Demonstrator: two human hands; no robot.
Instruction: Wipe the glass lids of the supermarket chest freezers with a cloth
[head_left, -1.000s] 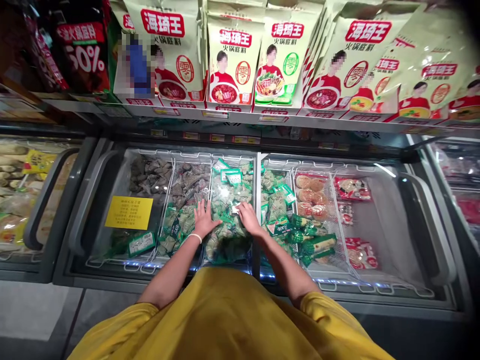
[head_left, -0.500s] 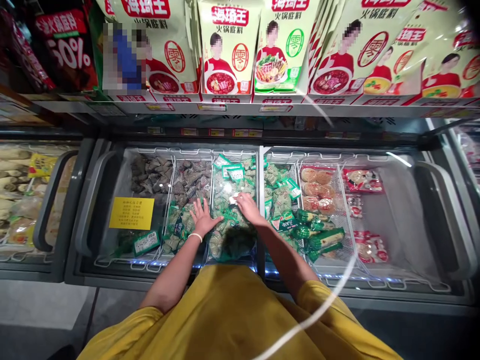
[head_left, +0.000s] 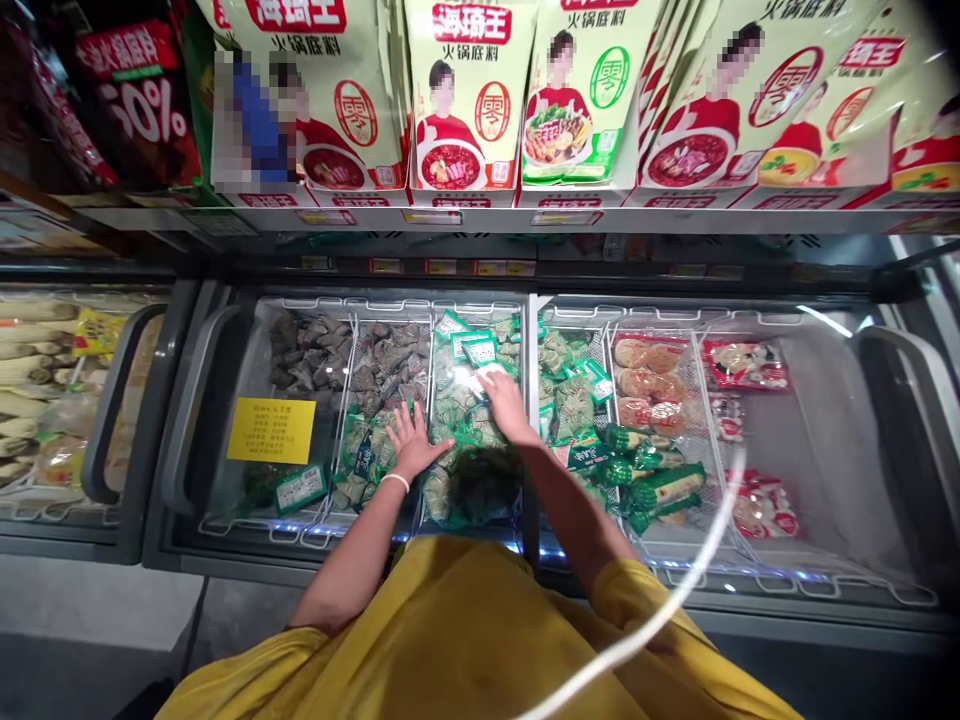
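Note:
I stand at an open chest freezer [head_left: 225,520] with wire baskets of frozen goods. My left hand [head_left: 411,440] lies flat with fingers spread on green-wrapped packets [head_left: 457,410] in the middle basket. My right hand [head_left: 506,405] reaches a little farther in, fingers closed on a small white-labelled packet [head_left: 484,378] among the green packets. Dark wrapped dumplings [head_left: 390,360] fill the basket to the left of my hands.
A yellow notice [head_left: 271,430] lies at the freezer's left. Green corn packs [head_left: 645,480] and red packets [head_left: 746,365] fill baskets on the right. A shelf of pale soup-base bags [head_left: 469,100] hangs above. A white cable [head_left: 675,590] crosses the lower right.
My right hand has moved farther back in the middle basket with the white-labelled packet. My left hand has stayed on the green packets. The camera has shifted slightly left.

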